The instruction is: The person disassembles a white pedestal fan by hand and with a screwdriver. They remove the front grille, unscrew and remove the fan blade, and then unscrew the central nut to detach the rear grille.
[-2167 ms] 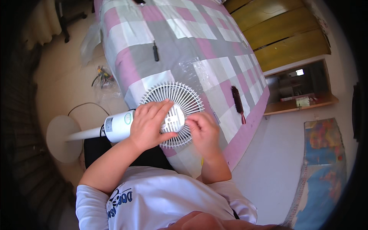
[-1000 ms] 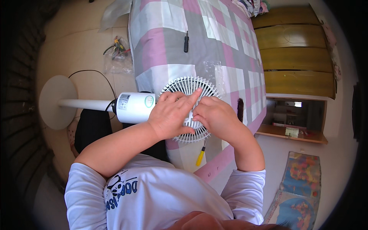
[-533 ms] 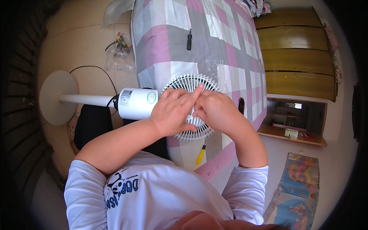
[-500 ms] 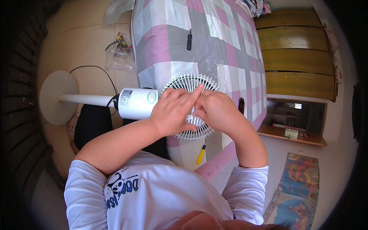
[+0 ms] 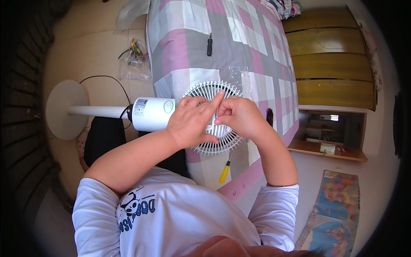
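Fan head: round white grille of thin radiating ribs [image 5: 218,148], looks like plastic, up on the bed with the grey, white and pink checked cover [image 5: 171,49], at its near end.
Fan body: smooth white cylinder [image 5: 147,118] by the bed's left edge, slim white pole [image 5: 100,111] running out past that edge, flat round white base [image 5: 64,120] well left of the bed.
Left hand: [image 5: 188,124] palm down across the grille, fingers spread.
Right hand: [image 5: 242,118] fingers curled in at the grille's middle, thumb and forefinger close together. No idea if they're pinching anything, can't see it.
Weight: guessing the head's light, base is likely the heavy end.
Feel: ribs probably stiff but snappable; cylinder looks kinda slippery.
Where to grab: I'd go for the cylinder or pole, and press the solid hub, not rib tips.
Also on the bed: yellow-handled screwdriver [image 5: 224,172] near its bottom edge, black-handled screwdriver [image 5: 209,46] farther up.
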The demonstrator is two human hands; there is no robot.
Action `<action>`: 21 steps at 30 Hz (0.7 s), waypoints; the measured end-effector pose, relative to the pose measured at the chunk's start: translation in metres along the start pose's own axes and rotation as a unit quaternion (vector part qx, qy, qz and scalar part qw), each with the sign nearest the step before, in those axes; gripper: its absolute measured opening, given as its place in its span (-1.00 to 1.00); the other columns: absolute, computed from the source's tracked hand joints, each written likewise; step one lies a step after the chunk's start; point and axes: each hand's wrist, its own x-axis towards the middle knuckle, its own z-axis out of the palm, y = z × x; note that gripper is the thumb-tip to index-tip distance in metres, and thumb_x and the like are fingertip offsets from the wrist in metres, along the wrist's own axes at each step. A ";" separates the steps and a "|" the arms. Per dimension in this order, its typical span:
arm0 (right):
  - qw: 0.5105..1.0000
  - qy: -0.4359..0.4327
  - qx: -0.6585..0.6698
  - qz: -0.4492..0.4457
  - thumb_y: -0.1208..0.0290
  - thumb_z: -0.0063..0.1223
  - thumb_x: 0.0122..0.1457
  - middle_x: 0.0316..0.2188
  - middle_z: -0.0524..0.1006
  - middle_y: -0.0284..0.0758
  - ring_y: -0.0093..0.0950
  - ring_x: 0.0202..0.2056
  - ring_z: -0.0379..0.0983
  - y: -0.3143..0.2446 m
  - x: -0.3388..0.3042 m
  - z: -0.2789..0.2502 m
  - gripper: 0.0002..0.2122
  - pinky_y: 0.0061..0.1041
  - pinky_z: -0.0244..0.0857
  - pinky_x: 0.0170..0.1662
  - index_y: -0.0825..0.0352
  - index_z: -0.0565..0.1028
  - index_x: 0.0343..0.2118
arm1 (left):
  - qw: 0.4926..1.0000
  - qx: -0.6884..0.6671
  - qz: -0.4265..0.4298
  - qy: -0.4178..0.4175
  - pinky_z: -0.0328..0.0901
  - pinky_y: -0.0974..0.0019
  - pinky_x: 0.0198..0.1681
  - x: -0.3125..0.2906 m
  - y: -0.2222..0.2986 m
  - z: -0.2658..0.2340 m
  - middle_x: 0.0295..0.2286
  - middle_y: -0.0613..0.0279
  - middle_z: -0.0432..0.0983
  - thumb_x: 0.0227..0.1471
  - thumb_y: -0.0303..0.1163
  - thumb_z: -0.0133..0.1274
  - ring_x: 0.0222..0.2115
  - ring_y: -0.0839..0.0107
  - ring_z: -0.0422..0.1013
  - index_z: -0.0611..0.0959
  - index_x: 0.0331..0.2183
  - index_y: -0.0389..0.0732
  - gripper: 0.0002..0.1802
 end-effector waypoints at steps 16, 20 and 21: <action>0.943 0.204 0.260 0.038 0.46 0.19 0.12 -0.33 0.54 -0.33 -0.54 -0.33 0.47 0.112 -0.038 -0.008 -0.84 -0.56 0.35 -0.23 0.42 0.56 -0.28 | 1.000 -0.004 -0.006 -0.030 0.04 0.06 0.18 0.000 0.000 -0.002 0.08 0.27 0.40 -0.43 0.02 0.44 0.07 0.11 0.27 -0.06 0.31 -0.22 0.42; 0.932 0.306 0.027 0.192 0.28 0.27 0.08 -0.08 0.48 -0.11 -0.29 -0.07 0.44 0.267 -0.060 0.083 -0.55 -0.36 0.33 0.00 0.40 0.45 0.00 | 0.999 -0.004 0.007 -0.041 0.06 0.05 0.17 0.003 0.004 0.000 0.09 0.24 0.39 -0.42 0.06 0.42 0.06 0.09 0.27 -0.07 0.31 -0.24 0.42; 0.918 0.313 -0.052 0.238 0.25 0.28 0.08 -0.03 0.46 -0.06 -0.21 0.01 0.41 0.286 -0.067 0.106 -0.47 -0.30 0.30 0.07 0.37 0.40 0.08 | 0.999 -0.001 0.006 -0.041 0.06 0.04 0.17 0.002 0.004 0.000 0.09 0.24 0.39 -0.42 0.07 0.42 0.06 0.09 0.28 -0.07 0.31 -0.24 0.43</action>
